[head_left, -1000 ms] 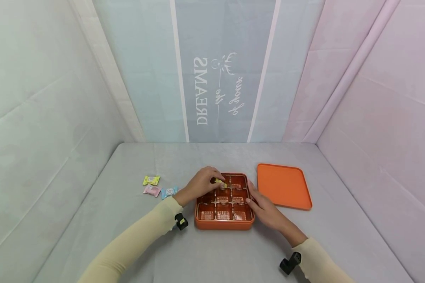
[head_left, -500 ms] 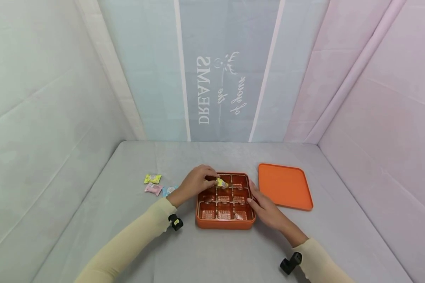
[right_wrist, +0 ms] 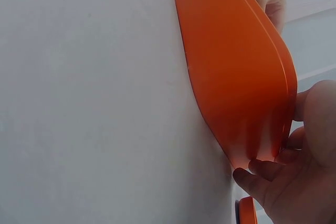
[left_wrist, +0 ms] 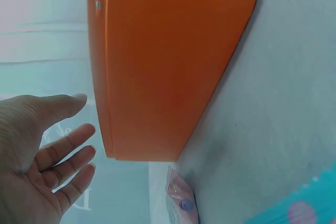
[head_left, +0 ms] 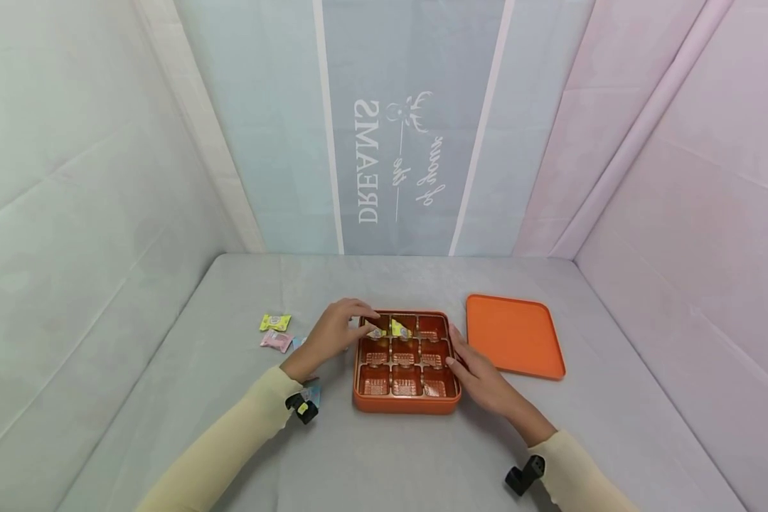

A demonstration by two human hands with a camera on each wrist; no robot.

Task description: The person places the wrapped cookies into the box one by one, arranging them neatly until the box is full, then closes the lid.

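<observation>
An orange box (head_left: 406, 405) with a brown divided tray stands on the table. Yellow wrapped candies lie in two back compartments, one candy (head_left: 400, 329) in the middle and another candy (head_left: 376, 332) at the left. My left hand (head_left: 333, 331) is over the box's back left edge, thumb and fingers apart; in the left wrist view nothing lies between them. My right hand (head_left: 483, 377) rests along the box's right side, fingers extended. Its fingers (right_wrist: 252, 182) touch the outer wall near a corner in the right wrist view, with the thumb by the rim.
Left of the box lie a yellow candy (head_left: 275, 323), a pink candy (head_left: 276, 340) and blue candies, partly hidden by the left arm; one blue candy (head_left: 311, 395) shows beside the wrist. An orange lid (head_left: 515, 336) lies to the right. Fabric walls enclose the table.
My left hand has let go of the yellow candy in the back middle compartment and moved left to the back left one. The right hand stays at the box.
</observation>
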